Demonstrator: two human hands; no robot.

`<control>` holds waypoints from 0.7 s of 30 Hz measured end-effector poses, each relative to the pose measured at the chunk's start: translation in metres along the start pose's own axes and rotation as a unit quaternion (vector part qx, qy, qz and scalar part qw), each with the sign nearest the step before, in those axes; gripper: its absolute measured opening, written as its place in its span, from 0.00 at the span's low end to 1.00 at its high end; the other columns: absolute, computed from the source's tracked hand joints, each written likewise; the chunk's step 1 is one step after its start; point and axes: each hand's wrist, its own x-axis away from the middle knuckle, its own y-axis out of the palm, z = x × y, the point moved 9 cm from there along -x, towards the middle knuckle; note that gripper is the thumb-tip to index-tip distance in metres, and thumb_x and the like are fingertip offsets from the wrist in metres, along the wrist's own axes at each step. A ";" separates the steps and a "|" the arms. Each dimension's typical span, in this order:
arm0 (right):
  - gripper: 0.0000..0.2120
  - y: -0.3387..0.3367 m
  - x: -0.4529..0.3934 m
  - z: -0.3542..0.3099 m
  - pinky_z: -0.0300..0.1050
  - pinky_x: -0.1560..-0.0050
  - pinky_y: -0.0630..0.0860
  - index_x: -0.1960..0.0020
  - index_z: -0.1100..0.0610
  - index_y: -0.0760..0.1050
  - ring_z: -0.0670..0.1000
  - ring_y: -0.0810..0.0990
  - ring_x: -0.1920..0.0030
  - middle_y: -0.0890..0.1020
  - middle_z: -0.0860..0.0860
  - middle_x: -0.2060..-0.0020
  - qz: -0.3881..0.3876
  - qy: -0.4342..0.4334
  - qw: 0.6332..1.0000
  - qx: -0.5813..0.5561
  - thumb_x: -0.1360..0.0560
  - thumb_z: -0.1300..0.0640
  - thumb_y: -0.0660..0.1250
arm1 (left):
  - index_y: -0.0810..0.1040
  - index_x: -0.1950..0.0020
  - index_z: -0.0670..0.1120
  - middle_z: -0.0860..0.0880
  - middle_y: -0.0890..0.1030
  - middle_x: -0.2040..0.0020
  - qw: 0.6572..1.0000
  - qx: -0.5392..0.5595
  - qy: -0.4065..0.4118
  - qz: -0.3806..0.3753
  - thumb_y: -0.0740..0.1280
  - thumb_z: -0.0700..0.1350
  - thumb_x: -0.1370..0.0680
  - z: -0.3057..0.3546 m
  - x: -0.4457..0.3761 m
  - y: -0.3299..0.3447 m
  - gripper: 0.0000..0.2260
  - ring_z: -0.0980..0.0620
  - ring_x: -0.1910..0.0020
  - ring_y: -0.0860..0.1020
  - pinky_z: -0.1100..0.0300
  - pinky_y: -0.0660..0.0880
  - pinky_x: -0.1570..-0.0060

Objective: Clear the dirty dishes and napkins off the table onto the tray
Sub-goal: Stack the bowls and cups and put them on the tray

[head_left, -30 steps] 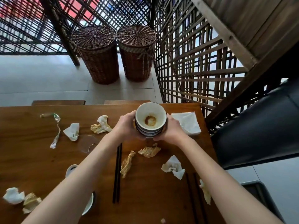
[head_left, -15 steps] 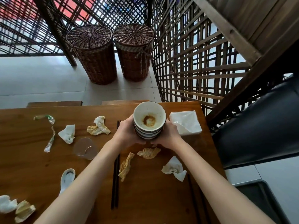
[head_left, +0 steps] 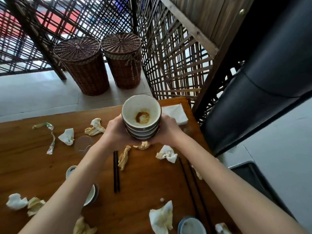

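Observation:
A stack of dirty bowls [head_left: 141, 115], the top one stained brown inside, is held above the wooden table [head_left: 152, 186]. My left hand [head_left: 114, 134] grips its left side and my right hand [head_left: 166, 132] grips its right side. Crumpled napkins lie around: one [head_left: 166, 153] under my right wrist, a stained one [head_left: 124, 157] by a pair of black chopsticks [head_left: 116, 171], another [head_left: 95, 127] to the left. A small cup [head_left: 191, 225] stands at the near edge. The dark tray [head_left: 258, 179] sits low at the right, off the table.
Two wicker baskets [head_left: 82, 65] stand on the floor behind the table. A wooden lattice screen [head_left: 173, 65] rises at the far right corner. A folded white napkin pack [head_left: 175, 114], a clear glass [head_left: 83, 143], another chopstick pair [head_left: 190, 183] and a small dish [head_left: 91, 195] are on the table.
Both hands have lifted the bowl stack up off the table and closer to the camera. The view has tilted down, showing more of the near table and the tray.

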 end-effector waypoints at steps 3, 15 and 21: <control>0.42 -0.019 0.047 -0.011 0.52 0.40 0.73 0.33 0.58 0.67 0.54 0.74 0.39 0.77 0.53 0.40 0.005 -0.013 1.000 0.007 0.43 0.54 0.81 | 0.75 0.39 0.50 0.62 0.75 0.53 1.000 -0.004 0.024 0.011 0.80 0.55 0.53 0.033 0.033 -0.003 0.43 0.60 0.51 0.73 0.71 0.66 0.54; 0.36 -0.088 0.251 0.040 0.34 0.54 0.63 0.37 0.53 0.73 0.49 0.76 0.43 0.79 0.48 0.43 0.077 0.046 0.992 0.089 0.42 0.46 0.79 | 0.75 0.42 0.50 0.53 0.79 0.52 0.993 -0.041 0.089 -0.064 0.82 0.49 0.51 0.173 0.160 0.079 0.39 0.51 0.50 0.78 0.58 0.72 0.54; 0.33 -0.130 0.322 0.117 0.36 0.53 0.67 0.40 0.55 0.76 0.50 0.77 0.43 0.81 0.50 0.46 0.115 0.076 0.988 0.066 0.43 0.52 0.80 | 0.74 0.41 0.47 0.54 0.76 0.53 0.990 -0.046 0.092 -0.093 0.82 0.49 0.51 0.243 0.188 0.159 0.40 0.52 0.51 0.76 0.62 0.68 0.55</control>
